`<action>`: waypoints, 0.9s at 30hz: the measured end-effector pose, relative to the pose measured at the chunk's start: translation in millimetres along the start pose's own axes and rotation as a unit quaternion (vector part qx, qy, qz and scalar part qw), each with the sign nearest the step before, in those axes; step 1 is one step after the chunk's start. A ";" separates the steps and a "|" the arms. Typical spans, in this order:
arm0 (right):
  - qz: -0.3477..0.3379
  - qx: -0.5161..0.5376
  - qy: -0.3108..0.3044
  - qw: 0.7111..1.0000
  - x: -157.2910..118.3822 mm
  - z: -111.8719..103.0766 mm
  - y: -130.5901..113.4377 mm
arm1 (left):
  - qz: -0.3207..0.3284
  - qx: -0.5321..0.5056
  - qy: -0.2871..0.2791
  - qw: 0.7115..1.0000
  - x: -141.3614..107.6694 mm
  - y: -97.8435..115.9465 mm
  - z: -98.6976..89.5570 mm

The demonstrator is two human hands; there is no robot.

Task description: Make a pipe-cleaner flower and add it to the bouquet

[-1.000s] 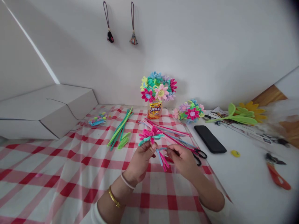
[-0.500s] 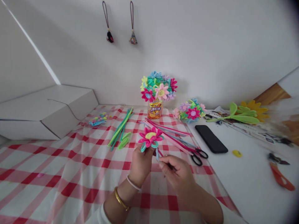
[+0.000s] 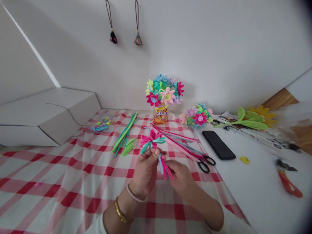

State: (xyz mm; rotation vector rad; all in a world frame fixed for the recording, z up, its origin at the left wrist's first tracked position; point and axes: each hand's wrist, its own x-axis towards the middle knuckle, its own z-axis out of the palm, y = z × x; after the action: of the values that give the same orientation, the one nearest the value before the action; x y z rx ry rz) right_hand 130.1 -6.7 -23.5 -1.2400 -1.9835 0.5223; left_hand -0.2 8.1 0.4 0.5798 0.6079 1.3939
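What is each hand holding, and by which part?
The left hand pinches a pipe-cleaner flower just below its bloom; the right hand seems to hold the stem's lower ends.

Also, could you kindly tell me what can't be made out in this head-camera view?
Centre of the flower: turned away, hidden by its own petals.
Where the stems join the flower: hidden by the fingers of the left hand.
Grip of the right hand: fingertips blurred, partly lost behind the stems.
Orange-handled tool: blurred, its metal end too small to name.
Small print on the packet: too small to read.

Home craft corner, gingham tablecloth (image 3: 73,182)
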 end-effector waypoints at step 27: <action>0.119 0.366 -0.030 0.923 10.2 -27.5 0.3 | -0.058 0.162 -0.123 0.977 1.3 -3.5 -6.3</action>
State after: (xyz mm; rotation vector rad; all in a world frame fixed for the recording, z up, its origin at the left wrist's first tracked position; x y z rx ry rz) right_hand 148.3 1.5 -2.0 -0.9752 -1.4507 1.2935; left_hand -2.0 9.2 -6.6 0.9467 0.6620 1.0984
